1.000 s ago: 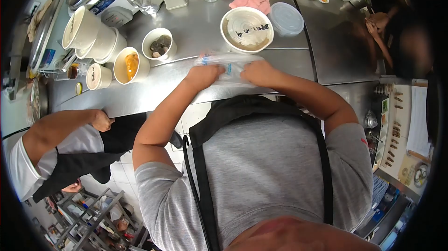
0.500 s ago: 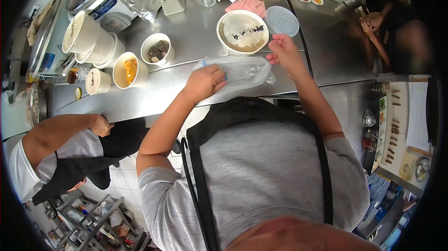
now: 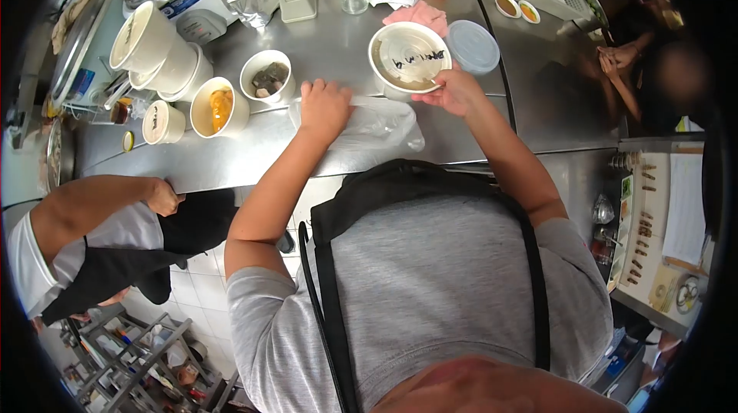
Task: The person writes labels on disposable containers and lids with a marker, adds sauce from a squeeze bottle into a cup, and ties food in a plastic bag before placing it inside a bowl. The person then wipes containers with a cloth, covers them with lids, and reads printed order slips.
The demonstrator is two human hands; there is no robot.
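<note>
My right hand grips the near right side of a white paper tub with a clear lid marked in black handwriting. The tub stands upright, close to the steel counter; whether it is lifted I cannot tell. A crumpled clear plastic bag lies flat in front of it, near the counter edge. My left hand is closed on the bag's left end, its fingers bent over the plastic. Just left of that hand is an open paper bowl with dark and pale food pieces.
An open bowl with orange contents, a small lidded cup and stacked tubs stand left. A loose clear lid and pink cloth lie by the tub. A co-worker's hand rests near the counter's left edge.
My right hand has moved from open beside the tub to gripping its side. My left hand has shifted left and up, drawing the bag left. The view has shifted slightly.
</note>
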